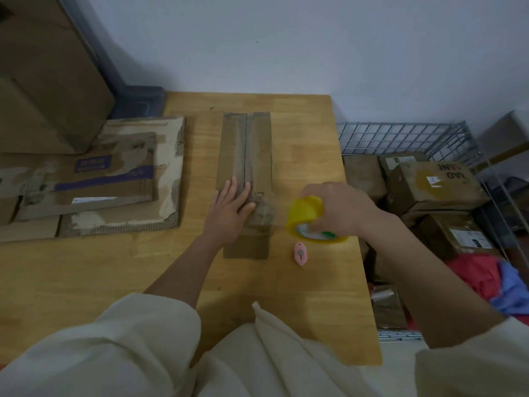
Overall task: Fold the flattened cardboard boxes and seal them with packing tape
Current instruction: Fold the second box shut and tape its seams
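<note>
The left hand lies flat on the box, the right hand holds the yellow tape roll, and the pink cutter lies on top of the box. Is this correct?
Not quite. The head view shows the cutter lying on the table, right of the box. The left hand and the right hand with the tape roll are as stated.

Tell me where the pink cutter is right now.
The pink cutter lies on the wooden table, right of the box's near end, just below the yellow tape roll.
</note>
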